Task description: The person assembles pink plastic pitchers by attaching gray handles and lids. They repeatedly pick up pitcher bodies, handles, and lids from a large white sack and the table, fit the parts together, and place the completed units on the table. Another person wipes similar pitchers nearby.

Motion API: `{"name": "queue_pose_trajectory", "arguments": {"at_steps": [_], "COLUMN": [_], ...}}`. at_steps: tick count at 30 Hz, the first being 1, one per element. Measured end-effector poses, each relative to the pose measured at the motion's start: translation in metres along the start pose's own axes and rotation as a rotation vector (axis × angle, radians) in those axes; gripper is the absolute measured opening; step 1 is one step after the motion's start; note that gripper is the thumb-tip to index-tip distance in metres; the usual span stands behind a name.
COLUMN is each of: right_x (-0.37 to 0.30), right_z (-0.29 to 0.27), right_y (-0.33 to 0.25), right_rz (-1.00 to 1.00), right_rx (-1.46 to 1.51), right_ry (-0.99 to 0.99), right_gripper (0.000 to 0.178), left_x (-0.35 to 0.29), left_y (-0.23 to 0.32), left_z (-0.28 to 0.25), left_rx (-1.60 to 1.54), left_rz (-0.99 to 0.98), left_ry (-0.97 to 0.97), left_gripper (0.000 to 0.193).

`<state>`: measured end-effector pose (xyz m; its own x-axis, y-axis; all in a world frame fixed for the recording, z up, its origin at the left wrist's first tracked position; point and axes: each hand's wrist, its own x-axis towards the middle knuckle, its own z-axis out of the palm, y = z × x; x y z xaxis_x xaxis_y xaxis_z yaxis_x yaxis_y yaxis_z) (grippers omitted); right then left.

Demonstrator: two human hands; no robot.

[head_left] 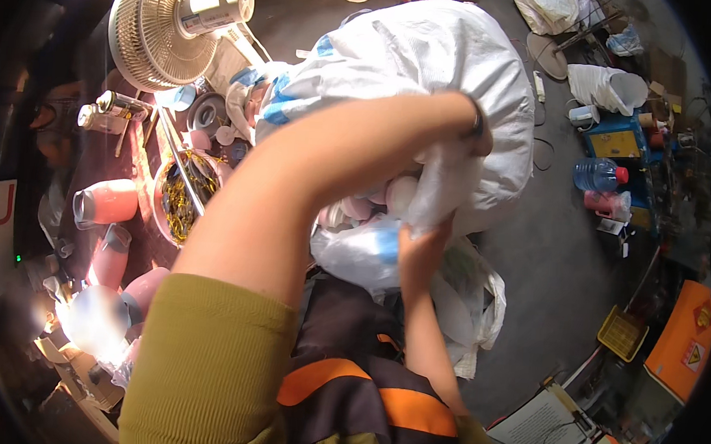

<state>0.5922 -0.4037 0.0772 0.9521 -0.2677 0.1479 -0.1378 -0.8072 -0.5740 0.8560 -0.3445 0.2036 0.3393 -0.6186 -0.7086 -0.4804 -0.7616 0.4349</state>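
My left arm reaches across from the lower left, and my left hand point(483, 140), with a dark wristband, bends down over a large white woven sack point(414, 55). Its fingers are hidden and smeared by motion. Translucent plastic of a clear plastic bag point(448, 179) stretches from below that hand to my right hand point(421, 249). My right hand is closed on this plastic, just above my lap. More clear plastic with a blue patch bulges to its left. Several rounded pink and white pieces point(356, 208) show under my left forearm, at the sack's near side.
A beige fan point(160, 27) stands at the far left. Below it are spray cans point(122, 106), a round tub with gold tinsel point(185, 191) and pink containers point(108, 203). On the right are a water bottle point(598, 174), a yellow basket point(622, 333) and an orange box point(684, 344).
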Motion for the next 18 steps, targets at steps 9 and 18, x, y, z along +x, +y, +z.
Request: {"name": "queue_pose_trajectory", "arguments": {"at_steps": [9, 18], "right_x": [-0.028, -0.062], "right_z": [0.002, 0.001], "right_y": [0.094, 0.121], "right_rz": [0.962, 0.631], "right_rx": [1.779, 0.571], "right_ry": [-0.570, -0.328], "right_gripper": [0.042, 0.044], "left_x": [-0.017, -0.132], "left_y": [-0.073, 0.010], "left_z": [0.021, 0.154], "left_rx": [-0.022, -0.277], "left_rz": [-0.081, 0.117], "left_ry": [0.439, 1.263], "left_gripper": [0.056, 0.017]}}
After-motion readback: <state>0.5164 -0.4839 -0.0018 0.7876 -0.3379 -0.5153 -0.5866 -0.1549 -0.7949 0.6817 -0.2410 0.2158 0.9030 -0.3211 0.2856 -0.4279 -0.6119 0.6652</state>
